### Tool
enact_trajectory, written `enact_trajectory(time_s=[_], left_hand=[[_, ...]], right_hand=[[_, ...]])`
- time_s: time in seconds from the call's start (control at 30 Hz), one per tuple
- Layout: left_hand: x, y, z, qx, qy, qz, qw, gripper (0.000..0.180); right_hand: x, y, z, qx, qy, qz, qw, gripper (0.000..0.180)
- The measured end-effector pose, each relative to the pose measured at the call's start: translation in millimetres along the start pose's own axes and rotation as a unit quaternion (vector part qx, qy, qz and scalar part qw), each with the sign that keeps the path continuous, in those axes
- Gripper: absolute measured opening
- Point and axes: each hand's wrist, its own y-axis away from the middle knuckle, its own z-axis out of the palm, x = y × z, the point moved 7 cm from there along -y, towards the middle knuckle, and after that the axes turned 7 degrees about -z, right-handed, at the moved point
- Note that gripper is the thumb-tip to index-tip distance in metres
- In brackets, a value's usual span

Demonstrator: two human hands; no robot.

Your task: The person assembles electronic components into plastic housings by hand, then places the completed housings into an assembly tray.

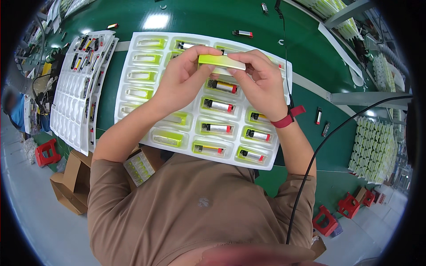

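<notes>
Head view: both bare hands meet above a white moulded tray [271,162]; the left hand [184,75] is clamped on the left end of a yellow-green and pale casing [222,62], thumb below and fingers along the top; the right hand [259,77] grips the right end of the same casing between thumb and bent fingers; the casing lies nearly level, over the tray's upper middle part; a small dark and silver piece shows at its top edge between the fingertips, though whether it sits inside cannot be told.

Below the hands, the tray's cells hold more casings; those in the middle and right columns carry silver or yellow inserts [216,128] with red ends, while those down the left side show pale hollows; the tray overhangs the near edge of a green worktop [199,22]; a loose silver battery [242,33] with a red end lies beyond the tray, and two more small parts lie to the right of it.

To the left, a stack of white trays [66,102] carries scattered dark, yellow and red parts; a red band [282,122] circles the right wrist; a black cable [319,148] curves past the right forearm.
</notes>
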Motion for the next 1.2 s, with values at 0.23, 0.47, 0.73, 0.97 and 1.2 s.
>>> enact_trajectory(time_s=[0.23,0.47,0.73,0.97,1.2], left_hand=[[21.0,13.5,-0.4,-0.038,0.006,-0.059,0.997,0.036],[29.3,18.7,7.5,-0.064,-0.048,0.007,0.997,0.05],[32.4,20.0,15.1,-0.055,-0.094,-0.013,0.994,0.051],[29.0,16.3,22.1,-0.094,-0.047,-0.055,0.993,0.053],[27.2,13.6,20.7,-0.075,-0.014,-0.034,0.996,0.049]], right_hand=[[-20.6,5.5,5.4,0.029,-0.036,-0.019,0.999,0.027],[-46.0,-16.1,12.6,-0.044,0.217,-0.136,0.966,0.037],[-47.3,-10.9,22.4,-0.101,0.283,-0.114,0.947,0.036],[-23.0,-2.6,14.4,-0.051,0.073,-0.003,0.996,0.027],[-7.4,-4.7,17.9,0.013,-0.184,0.124,0.975,0.014]])
